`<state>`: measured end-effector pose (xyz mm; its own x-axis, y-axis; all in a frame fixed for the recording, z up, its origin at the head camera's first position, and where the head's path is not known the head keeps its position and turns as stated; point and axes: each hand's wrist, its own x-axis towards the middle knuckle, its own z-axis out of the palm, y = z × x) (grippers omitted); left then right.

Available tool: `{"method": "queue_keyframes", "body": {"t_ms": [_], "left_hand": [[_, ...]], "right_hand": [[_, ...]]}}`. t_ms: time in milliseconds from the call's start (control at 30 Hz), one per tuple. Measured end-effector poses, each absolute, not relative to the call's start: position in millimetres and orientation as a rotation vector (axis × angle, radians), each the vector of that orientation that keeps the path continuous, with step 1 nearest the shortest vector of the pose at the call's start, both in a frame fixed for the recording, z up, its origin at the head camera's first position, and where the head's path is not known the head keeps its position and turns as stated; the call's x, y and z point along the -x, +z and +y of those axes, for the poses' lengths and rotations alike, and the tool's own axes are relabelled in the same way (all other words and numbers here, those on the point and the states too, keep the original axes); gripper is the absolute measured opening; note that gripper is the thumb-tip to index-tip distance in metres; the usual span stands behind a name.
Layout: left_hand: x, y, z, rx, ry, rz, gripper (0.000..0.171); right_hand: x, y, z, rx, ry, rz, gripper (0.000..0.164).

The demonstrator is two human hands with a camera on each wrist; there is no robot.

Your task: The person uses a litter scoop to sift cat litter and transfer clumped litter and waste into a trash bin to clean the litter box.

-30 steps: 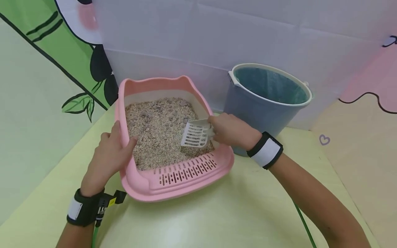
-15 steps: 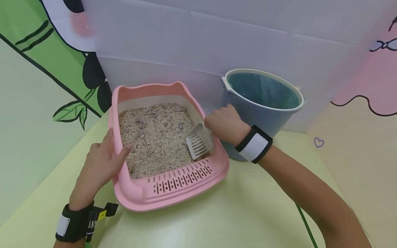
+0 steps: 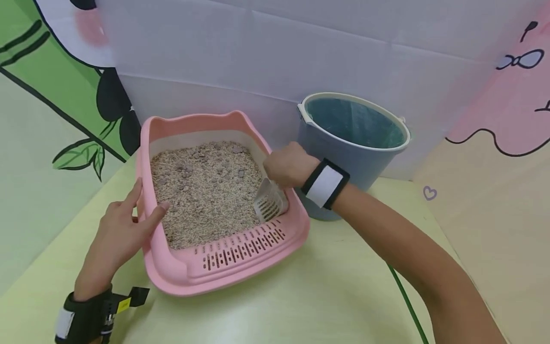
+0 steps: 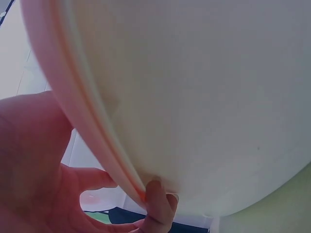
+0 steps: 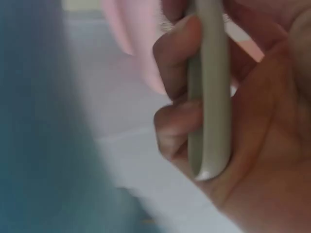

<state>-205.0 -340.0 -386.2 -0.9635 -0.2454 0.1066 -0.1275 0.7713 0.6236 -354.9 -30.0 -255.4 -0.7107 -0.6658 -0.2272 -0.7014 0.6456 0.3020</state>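
Note:
A pink litter box (image 3: 227,283) filled with tan litter (image 3: 206,191) stands on the table. My left hand (image 3: 120,231) holds its left side, thumb over the rim. In the left wrist view, fingers of that left hand (image 4: 43,160) curl under the rim to the box's pale outer wall (image 4: 204,107). My right hand (image 3: 290,165) grips a slotted litter scoop (image 3: 271,201) above the box's right side. The scoop's blade is tilted steeply, its edge at the litter in the front right corner. In the right wrist view, fingers wrap round the pale scoop handle (image 5: 216,102).
A blue-grey bucket (image 3: 335,157) with a white rim stands right behind my right hand, close to the box. Grey clumps (image 3: 185,167) lie on the litter toward the back. A wall sheet (image 3: 258,57) rises behind. A green cable (image 3: 406,301) runs beneath my right forearm.
The scoop has gone from nearly flat over the litter to steeply tilted in the front right corner, as my right hand turned. The left hand keeps its hold; the whole scene shifts left in view.

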Motion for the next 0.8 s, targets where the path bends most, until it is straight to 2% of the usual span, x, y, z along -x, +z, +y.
{"method": "queue_keyframes", "body": {"t_ms": [67,100,133,200,433,533,800], "left_hand": [[206,-387,-339,-0.287,-0.972,-2.781,0.094],[207,-387,-340,-0.288,-0.968,-2.785,0.094],[207,-388,-341,-0.291,-0.970,-2.789,0.094],[208,-389,-343,-0.291,-0.966,-2.792,0.094],[209,-390,-346,-0.327,-0.990,-2.812,0.094],[209,-391,-343,-0.328,-1.018,-2.807,0.094],[209,-390,-341,-0.314,-0.991,-2.806,0.094]], "right_hand": [[365,-256,-16,1.110,0.377,2.741,0.012],[369,-257,-11,1.212,0.478,2.712,0.009],[371,-259,-7,1.193,0.436,2.713,0.007],[372,-261,-4,1.160,0.409,2.728,0.015],[370,-268,-19,1.389,0.542,2.733,0.007],[373,-272,-22,1.375,0.522,2.693,0.003],[376,-287,-13,1.232,0.276,2.658,0.019]]}}
